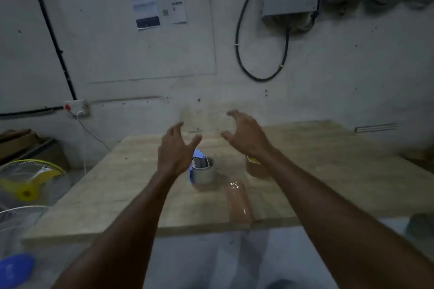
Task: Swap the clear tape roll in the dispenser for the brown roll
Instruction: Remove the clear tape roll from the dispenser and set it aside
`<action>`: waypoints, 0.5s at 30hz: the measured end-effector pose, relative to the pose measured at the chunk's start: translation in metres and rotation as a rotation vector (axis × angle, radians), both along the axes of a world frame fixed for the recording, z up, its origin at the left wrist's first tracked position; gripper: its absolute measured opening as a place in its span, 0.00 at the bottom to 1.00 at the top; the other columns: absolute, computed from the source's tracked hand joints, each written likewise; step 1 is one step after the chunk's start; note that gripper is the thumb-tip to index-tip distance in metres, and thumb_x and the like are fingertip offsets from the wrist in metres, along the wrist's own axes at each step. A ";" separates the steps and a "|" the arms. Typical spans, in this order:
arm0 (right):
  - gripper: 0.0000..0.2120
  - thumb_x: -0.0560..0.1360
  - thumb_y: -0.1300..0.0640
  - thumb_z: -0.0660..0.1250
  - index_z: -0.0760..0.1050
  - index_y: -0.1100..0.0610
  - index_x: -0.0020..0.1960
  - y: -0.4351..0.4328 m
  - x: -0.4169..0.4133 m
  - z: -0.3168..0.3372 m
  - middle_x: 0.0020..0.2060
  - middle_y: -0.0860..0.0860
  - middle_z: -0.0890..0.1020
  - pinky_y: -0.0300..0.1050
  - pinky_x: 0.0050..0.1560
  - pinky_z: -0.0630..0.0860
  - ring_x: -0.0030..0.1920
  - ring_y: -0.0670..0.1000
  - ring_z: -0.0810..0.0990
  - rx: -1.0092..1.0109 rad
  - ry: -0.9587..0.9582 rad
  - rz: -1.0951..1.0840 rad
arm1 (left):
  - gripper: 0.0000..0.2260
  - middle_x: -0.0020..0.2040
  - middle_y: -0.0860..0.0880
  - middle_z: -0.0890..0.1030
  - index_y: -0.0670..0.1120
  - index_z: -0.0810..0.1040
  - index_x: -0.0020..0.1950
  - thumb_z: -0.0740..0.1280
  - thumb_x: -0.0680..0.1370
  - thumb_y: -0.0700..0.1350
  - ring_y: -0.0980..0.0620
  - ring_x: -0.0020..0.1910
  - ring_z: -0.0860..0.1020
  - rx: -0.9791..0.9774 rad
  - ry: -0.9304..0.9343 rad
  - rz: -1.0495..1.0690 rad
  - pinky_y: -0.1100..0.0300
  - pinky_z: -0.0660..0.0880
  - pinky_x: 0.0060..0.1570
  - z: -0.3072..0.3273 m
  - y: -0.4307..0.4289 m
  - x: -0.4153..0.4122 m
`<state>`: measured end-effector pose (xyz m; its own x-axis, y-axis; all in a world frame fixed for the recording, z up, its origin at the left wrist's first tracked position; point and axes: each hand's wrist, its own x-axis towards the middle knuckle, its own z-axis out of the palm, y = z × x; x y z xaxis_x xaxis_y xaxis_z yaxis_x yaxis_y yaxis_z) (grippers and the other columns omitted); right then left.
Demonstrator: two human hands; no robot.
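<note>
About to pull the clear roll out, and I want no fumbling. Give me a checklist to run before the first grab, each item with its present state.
1. Both hands free: ok. The left hand and the right hand are open and hold nothing.
2. Dispenser within reach on the table: ok. The dispenser sits just below the left hand.
3. Clear roll still loaded: ok. The clear roll sits in the dispenser.
4. Brown roll at hand: ok. The brown roll stands beside the right wrist, partly hidden.
5. Loose tape end stuck anywhere: cannot tell, the picture is blurred.
</note>
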<state>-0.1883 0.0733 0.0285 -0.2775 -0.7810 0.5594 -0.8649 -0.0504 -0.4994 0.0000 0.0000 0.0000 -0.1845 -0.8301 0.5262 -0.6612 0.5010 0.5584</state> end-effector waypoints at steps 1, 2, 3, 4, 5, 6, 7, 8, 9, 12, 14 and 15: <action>0.28 0.71 0.46 0.71 0.70 0.51 0.69 -0.003 0.002 -0.017 0.66 0.55 0.77 0.50 0.66 0.72 0.66 0.57 0.74 0.052 -0.070 0.027 | 0.32 0.74 0.44 0.69 0.48 0.65 0.75 0.65 0.76 0.63 0.43 0.72 0.68 0.095 0.057 -0.019 0.48 0.67 0.68 -0.016 -0.001 0.000; 0.28 0.71 0.47 0.71 0.69 0.51 0.69 -0.003 0.006 -0.031 0.67 0.54 0.77 0.49 0.66 0.71 0.68 0.57 0.73 0.117 -0.120 0.047 | 0.32 0.73 0.43 0.70 0.47 0.66 0.75 0.66 0.76 0.63 0.43 0.71 0.68 0.160 0.092 -0.021 0.49 0.66 0.68 -0.028 0.000 0.001; 0.29 0.72 0.47 0.71 0.69 0.51 0.70 -0.005 0.010 -0.050 0.68 0.54 0.76 0.48 0.66 0.70 0.69 0.57 0.72 0.177 -0.154 0.061 | 0.32 0.73 0.43 0.70 0.47 0.67 0.74 0.66 0.76 0.63 0.44 0.71 0.69 0.207 0.120 -0.033 0.50 0.66 0.67 -0.044 -0.001 0.002; 0.29 0.72 0.47 0.71 0.69 0.52 0.70 -0.004 0.016 -0.067 0.68 0.54 0.75 0.48 0.66 0.69 0.70 0.56 0.71 0.241 -0.178 0.072 | 0.32 0.73 0.43 0.71 0.46 0.67 0.75 0.66 0.76 0.62 0.44 0.70 0.70 0.269 0.147 -0.045 0.50 0.67 0.66 -0.060 0.000 0.005; 0.30 0.72 0.47 0.71 0.68 0.52 0.71 -0.007 0.020 -0.081 0.69 0.54 0.75 0.48 0.66 0.70 0.70 0.56 0.71 0.267 -0.193 0.074 | 0.32 0.73 0.42 0.71 0.46 0.67 0.75 0.66 0.77 0.62 0.44 0.70 0.71 0.309 0.182 -0.052 0.51 0.67 0.66 -0.070 -0.001 0.005; 0.32 0.71 0.46 0.71 0.68 0.53 0.72 -0.010 0.023 -0.090 0.70 0.54 0.75 0.48 0.66 0.70 0.70 0.56 0.72 0.284 -0.223 0.071 | 0.32 0.72 0.42 0.72 0.46 0.67 0.75 0.66 0.77 0.62 0.44 0.69 0.71 0.358 0.224 -0.052 0.50 0.68 0.66 -0.073 -0.001 0.004; 0.34 0.71 0.46 0.72 0.66 0.53 0.73 -0.017 0.026 -0.099 0.71 0.55 0.74 0.48 0.67 0.70 0.70 0.56 0.71 0.299 -0.255 0.073 | 0.32 0.72 0.41 0.72 0.46 0.67 0.75 0.66 0.77 0.62 0.43 0.68 0.72 0.382 0.273 -0.055 0.50 0.69 0.66 -0.078 -0.006 0.002; 0.37 0.70 0.45 0.72 0.65 0.54 0.74 -0.021 0.029 -0.103 0.71 0.55 0.73 0.49 0.67 0.71 0.71 0.56 0.71 0.314 -0.284 0.080 | 0.32 0.71 0.41 0.73 0.46 0.67 0.75 0.66 0.77 0.62 0.43 0.67 0.73 0.408 0.307 -0.052 0.50 0.69 0.66 -0.078 -0.008 0.000; 0.39 0.68 0.44 0.73 0.64 0.54 0.75 -0.024 0.032 -0.109 0.71 0.56 0.73 0.49 0.66 0.71 0.70 0.56 0.71 0.332 -0.311 0.083 | 0.31 0.70 0.42 0.75 0.46 0.68 0.75 0.65 0.77 0.62 0.44 0.66 0.74 0.426 0.339 -0.062 0.51 0.70 0.64 -0.080 -0.009 -0.003; 0.40 0.61 0.39 0.76 0.69 0.52 0.68 -0.035 0.039 -0.116 0.65 0.53 0.78 0.52 0.60 0.77 0.65 0.55 0.76 0.359 -0.351 0.100 | 0.22 0.59 0.49 0.79 0.47 0.74 0.68 0.63 0.80 0.59 0.49 0.57 0.76 0.439 0.364 -0.082 0.59 0.69 0.52 -0.080 -0.009 -0.010; 0.36 0.57 0.36 0.75 0.73 0.50 0.60 -0.042 0.038 -0.117 0.58 0.50 0.82 0.52 0.54 0.80 0.58 0.52 0.80 0.356 -0.359 0.097 | 0.15 0.53 0.52 0.81 0.50 0.79 0.57 0.61 0.80 0.58 0.51 0.51 0.77 0.429 0.385 -0.095 0.63 0.68 0.42 -0.078 -0.011 -0.016; 0.35 0.56 0.36 0.75 0.74 0.49 0.58 -0.044 0.039 -0.117 0.56 0.48 0.83 0.52 0.53 0.80 0.56 0.51 0.81 0.359 -0.363 0.095 | 0.15 0.50 0.52 0.82 0.50 0.80 0.54 0.60 0.80 0.59 0.51 0.50 0.78 0.420 0.396 -0.096 0.64 0.68 0.41 -0.079 -0.012 -0.019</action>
